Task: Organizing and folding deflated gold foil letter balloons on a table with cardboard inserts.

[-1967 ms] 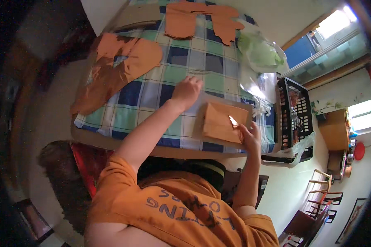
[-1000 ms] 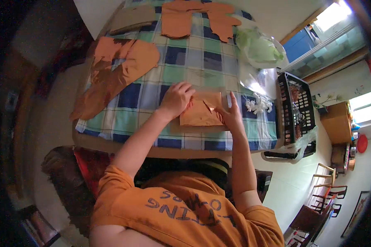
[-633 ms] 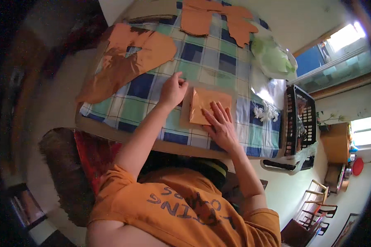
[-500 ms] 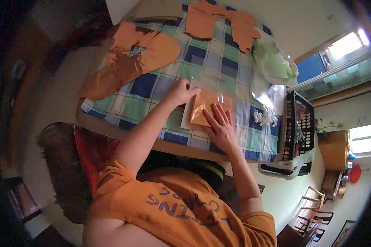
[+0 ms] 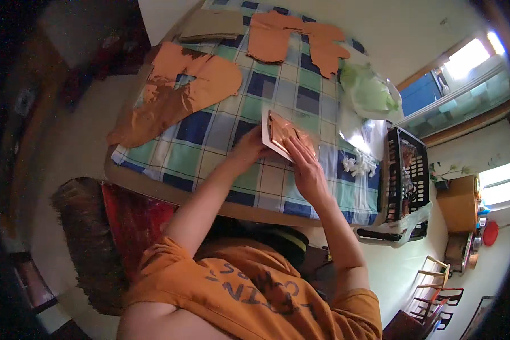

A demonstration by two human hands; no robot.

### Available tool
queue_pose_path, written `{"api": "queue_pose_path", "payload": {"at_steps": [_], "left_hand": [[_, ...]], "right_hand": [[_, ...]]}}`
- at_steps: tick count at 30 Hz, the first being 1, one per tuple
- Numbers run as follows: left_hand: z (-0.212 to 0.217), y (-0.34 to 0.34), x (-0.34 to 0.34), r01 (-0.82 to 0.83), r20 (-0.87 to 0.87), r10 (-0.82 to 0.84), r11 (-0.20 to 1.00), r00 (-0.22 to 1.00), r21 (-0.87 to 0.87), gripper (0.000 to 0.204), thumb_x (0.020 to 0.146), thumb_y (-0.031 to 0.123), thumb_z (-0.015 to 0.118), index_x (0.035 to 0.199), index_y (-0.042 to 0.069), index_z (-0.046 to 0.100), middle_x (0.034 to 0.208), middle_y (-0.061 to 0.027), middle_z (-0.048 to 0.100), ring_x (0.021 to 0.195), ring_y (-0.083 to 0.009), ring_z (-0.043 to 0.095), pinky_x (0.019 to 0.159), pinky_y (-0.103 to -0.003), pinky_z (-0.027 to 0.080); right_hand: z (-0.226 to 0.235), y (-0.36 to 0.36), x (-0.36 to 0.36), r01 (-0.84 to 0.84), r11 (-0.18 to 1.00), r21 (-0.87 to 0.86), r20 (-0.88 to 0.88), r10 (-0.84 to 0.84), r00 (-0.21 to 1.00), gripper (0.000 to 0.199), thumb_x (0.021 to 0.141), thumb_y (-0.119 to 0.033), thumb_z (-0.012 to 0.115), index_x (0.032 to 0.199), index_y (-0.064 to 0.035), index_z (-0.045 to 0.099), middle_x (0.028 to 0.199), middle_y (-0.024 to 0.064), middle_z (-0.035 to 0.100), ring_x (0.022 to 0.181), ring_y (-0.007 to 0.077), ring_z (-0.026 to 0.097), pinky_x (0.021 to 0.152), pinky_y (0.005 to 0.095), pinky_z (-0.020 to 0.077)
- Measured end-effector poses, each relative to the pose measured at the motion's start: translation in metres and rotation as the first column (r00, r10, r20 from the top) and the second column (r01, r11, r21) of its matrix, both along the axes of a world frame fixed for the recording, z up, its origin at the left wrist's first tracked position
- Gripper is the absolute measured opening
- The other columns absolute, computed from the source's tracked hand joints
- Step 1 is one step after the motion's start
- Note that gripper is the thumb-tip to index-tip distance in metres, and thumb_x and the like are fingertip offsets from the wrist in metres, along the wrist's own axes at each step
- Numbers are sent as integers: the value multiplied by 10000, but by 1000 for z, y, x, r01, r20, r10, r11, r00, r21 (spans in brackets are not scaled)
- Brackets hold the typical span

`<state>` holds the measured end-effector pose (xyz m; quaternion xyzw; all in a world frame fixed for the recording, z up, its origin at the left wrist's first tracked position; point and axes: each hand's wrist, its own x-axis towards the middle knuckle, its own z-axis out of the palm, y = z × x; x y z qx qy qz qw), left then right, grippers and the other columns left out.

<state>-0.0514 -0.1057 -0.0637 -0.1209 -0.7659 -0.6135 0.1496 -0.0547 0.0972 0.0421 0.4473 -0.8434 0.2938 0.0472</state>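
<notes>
A flat packet (image 5: 281, 129) with a folded, shiny orange-brown sheet over a white backing stands tilted up off the tablecloth between my hands. My left hand (image 5: 248, 149), slightly blurred, is closed on the packet's left edge, its fingertips hidden behind the white backing. Across the front at the right side lie the fingers of my right hand (image 5: 310, 175), close together; its thumb is hidden. Farther off on the table are a large orange-brown cut piece (image 5: 209, 76) at the left and similar flat pieces (image 5: 269, 42) at the far side.
The checked tablecloth (image 5: 260, 85) covers the table. On its right lie green-tinted clear plastic (image 5: 365, 90) and a bunch of white strings (image 5: 358, 164). A black slatted crate (image 5: 408, 175) stands at the right edge. Folded tan material (image 5: 212, 25) lies far left.
The packet has gone from lying flat on the table to being raised and tilted. My left hand has shifted down along its left edge, and my right hand has moved with it.
</notes>
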Motion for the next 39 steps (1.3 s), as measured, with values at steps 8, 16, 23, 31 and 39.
{"api": "queue_pose_path", "payload": {"at_steps": [8, 16, 23, 31, 39], "left_hand": [[23, 34, -20, -273, 371, 168, 928, 913, 252, 546, 865, 345, 635, 1281, 50, 440, 1142, -63, 579, 979, -173, 586, 815, -312, 510], [67, 68, 16, -456, 410, 303, 816, 860, 355, 213, 920, 132, 546, 1071, -10, 594, 928, -84, 656, 799, -173, 658, 658, -302, 566], [66, 67, 28, -468, 580, 121, 730, 806, 498, 189, 916, 80, 510, 1049, -31, 585, 938, -94, 655, 789, -197, 662, 667, -323, 571], [29, 69, 23, -407, 533, 9, 656, 846, 636, 209, 947, 62, 459, 1105, -43, 546, 992, -128, 656, 853, -185, 667, 664, -318, 595], [51, 29, 100, -381, 657, -144, 716, 740, 586, 358, 940, 104, 531, 1277, -11, 495, 1007, -130, 660, 869, -194, 666, 703, -306, 575]], "right_hand": [[17, -24, 5, 64, 998, -22, 143, -60, 988, 540, 807, 87, 467, 1315, -92, 496, 1326, 136, 509, 1231, 329, 467, 1005, 397, 399], [-7, -14, -21, 53, 993, 108, -117, -40, 992, 508, 828, -32, 511, 1329, -104, 474, 1324, 184, 486, 1248, 358, 444, 1023, 447, 370], [-19, 2, -13, 127, 985, 118, -327, -82, 942, 287, 704, -101, 621, 990, -85, 597, 941, 98, 546, 923, 282, 535, 802, 406, 422], [-42, -16, -37, 154, 988, 12, -423, -134, 896, 223, 707, -159, 614, 920, -95, 604, 900, 90, 543, 891, 275, 537, 777, 426, 408], [-30, 6, 10, 148, 985, -92, -168, -162, 972, 192, 759, -90, 685, 950, -109, 673, 885, 67, 618, 855, 232, 595, 748, 359, 438]]}}
